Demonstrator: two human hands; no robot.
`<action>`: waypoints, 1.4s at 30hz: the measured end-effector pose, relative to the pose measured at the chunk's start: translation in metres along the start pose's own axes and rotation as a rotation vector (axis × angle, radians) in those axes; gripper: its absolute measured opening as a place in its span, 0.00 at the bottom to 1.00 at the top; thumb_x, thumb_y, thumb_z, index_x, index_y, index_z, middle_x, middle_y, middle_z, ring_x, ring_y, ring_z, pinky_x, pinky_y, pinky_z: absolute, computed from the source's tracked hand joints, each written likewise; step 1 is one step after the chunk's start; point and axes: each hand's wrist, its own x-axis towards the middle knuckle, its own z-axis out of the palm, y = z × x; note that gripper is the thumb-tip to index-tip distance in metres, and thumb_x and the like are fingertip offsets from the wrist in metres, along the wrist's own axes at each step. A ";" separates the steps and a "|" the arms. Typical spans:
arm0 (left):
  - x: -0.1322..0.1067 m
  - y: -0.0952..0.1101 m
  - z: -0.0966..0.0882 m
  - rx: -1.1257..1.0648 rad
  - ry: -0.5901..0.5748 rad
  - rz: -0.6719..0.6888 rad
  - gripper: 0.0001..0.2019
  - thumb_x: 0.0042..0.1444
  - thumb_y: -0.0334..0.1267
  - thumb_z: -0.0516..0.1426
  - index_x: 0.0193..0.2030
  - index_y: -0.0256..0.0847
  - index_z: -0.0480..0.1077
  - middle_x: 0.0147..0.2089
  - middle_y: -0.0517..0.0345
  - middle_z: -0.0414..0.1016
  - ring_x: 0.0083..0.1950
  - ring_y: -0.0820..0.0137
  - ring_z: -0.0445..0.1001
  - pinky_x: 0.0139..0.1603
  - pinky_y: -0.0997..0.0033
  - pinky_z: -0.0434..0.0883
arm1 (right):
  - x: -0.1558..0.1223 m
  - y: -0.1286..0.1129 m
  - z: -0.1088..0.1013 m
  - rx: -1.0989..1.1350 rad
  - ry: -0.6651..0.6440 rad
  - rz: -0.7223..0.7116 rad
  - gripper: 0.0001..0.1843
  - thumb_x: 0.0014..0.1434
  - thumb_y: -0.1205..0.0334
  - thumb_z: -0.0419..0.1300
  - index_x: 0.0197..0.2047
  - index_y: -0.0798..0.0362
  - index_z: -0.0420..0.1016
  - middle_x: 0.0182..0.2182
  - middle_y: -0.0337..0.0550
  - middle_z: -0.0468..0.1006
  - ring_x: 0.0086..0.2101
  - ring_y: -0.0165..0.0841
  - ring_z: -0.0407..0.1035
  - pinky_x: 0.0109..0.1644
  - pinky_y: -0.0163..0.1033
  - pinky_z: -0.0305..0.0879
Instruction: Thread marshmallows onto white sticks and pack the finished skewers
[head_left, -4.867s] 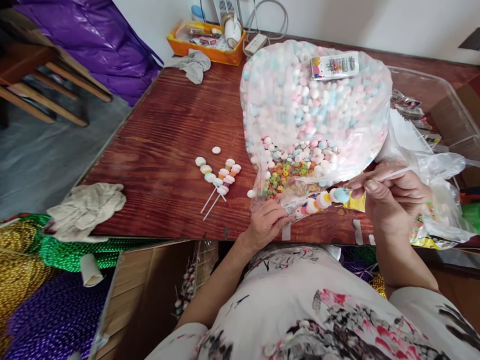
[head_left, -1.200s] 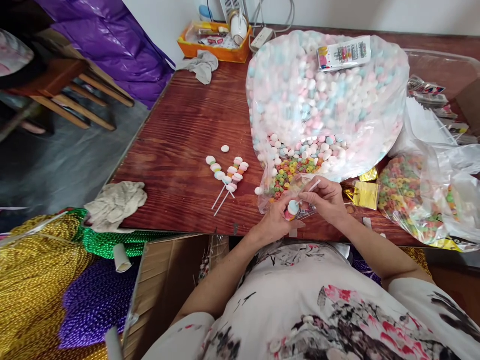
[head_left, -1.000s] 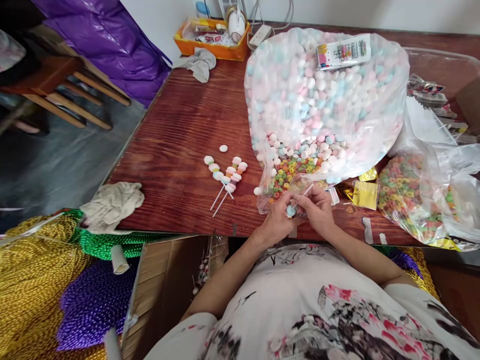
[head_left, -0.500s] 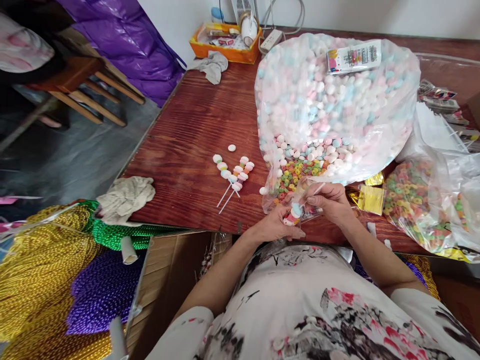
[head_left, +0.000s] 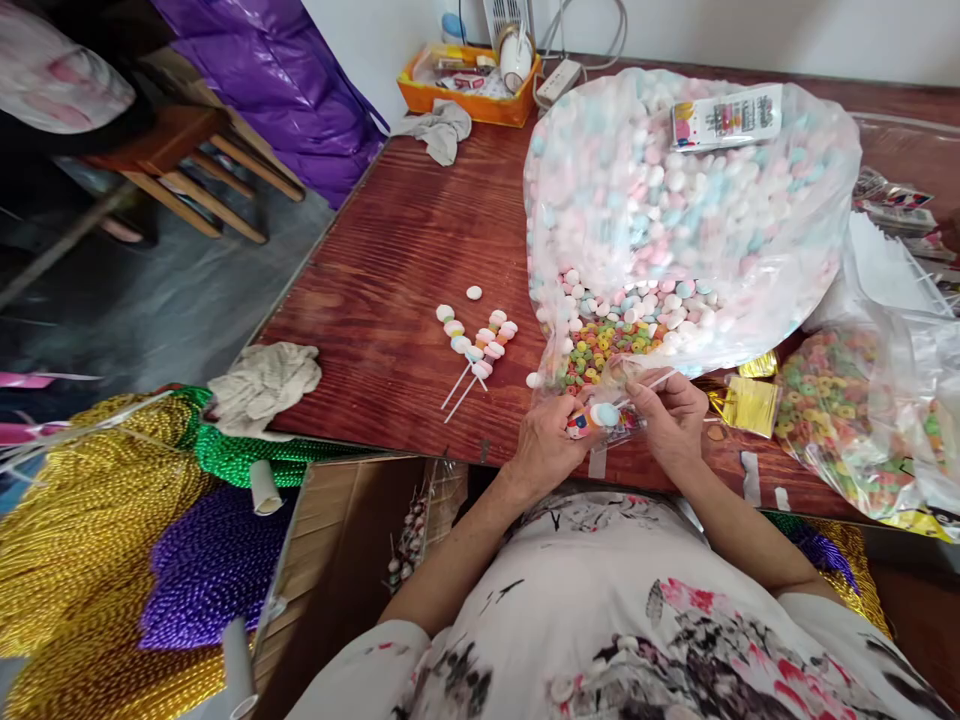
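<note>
Both hands meet at the table's near edge over a candy skewer (head_left: 604,414) in a clear printed wrapper. My left hand (head_left: 547,445) is closed around the wrapper's lower end. My right hand (head_left: 671,420) pinches the white stick end, which pokes up to the right. Just behind them lies a big clear bag (head_left: 690,200) of pastel candy discs, its open mouth spilling discs and small coloured rings (head_left: 596,345). Three finished skewers (head_left: 476,350) rest on the wooden table (head_left: 397,270) to the left, with loose discs (head_left: 474,293) nearby.
A second bag of coloured rings (head_left: 840,400) and gold twist ties (head_left: 746,400) lie at the right. A cloth (head_left: 262,375) sits at the table corner, an orange tray (head_left: 469,90) at the back. Gold, green and purple bead piles (head_left: 97,530) and a cardboard box (head_left: 337,560) fill the lower left.
The skewer, held out to the right 4.9 s ago, has been drawn down into the wrapper between both hands. The view has shifted slightly left.
</note>
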 end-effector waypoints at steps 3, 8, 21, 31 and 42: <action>-0.002 -0.003 0.002 0.065 0.058 0.022 0.13 0.52 0.46 0.64 0.33 0.40 0.70 0.28 0.60 0.73 0.30 0.71 0.68 0.32 0.73 0.60 | -0.002 -0.001 0.002 -0.017 -0.008 -0.002 0.13 0.54 0.56 0.67 0.24 0.51 0.72 0.23 0.36 0.74 0.25 0.28 0.66 0.30 0.35 0.64; -0.002 -0.004 0.004 0.071 0.069 0.052 0.10 0.50 0.40 0.65 0.33 0.40 0.69 0.28 0.60 0.72 0.29 0.71 0.67 0.31 0.72 0.58 | -0.004 0.002 0.002 -0.011 -0.106 -0.026 0.09 0.55 0.58 0.67 0.26 0.50 0.74 0.24 0.37 0.76 0.26 0.29 0.68 0.31 0.36 0.65; 0.004 0.011 -0.005 -0.645 -0.410 -0.172 0.19 0.36 0.39 0.72 0.35 0.34 0.74 0.26 0.64 0.71 0.27 0.76 0.66 0.27 0.76 0.66 | 0.006 0.009 -0.003 -0.087 -0.491 -0.067 0.08 0.58 0.59 0.64 0.29 0.50 0.72 0.24 0.36 0.75 0.26 0.30 0.68 0.33 0.37 0.66; 0.003 0.013 -0.019 -0.719 -0.679 -0.411 0.21 0.36 0.41 0.72 0.37 0.35 0.74 0.17 0.69 0.67 0.14 0.81 0.60 0.13 0.82 0.57 | 0.008 0.005 -0.008 -0.320 -0.726 -0.448 0.06 0.62 0.66 0.56 0.33 0.49 0.68 0.28 0.40 0.74 0.31 0.32 0.67 0.36 0.38 0.63; 0.005 0.007 -0.027 -0.962 -0.608 -0.323 0.26 0.41 0.49 0.71 0.44 0.36 0.76 0.33 0.55 0.78 0.29 0.73 0.75 0.27 0.76 0.70 | 0.024 0.005 -0.006 0.071 -0.763 0.022 0.12 0.64 0.55 0.58 0.31 0.51 0.75 0.28 0.38 0.75 0.31 0.30 0.69 0.38 0.37 0.66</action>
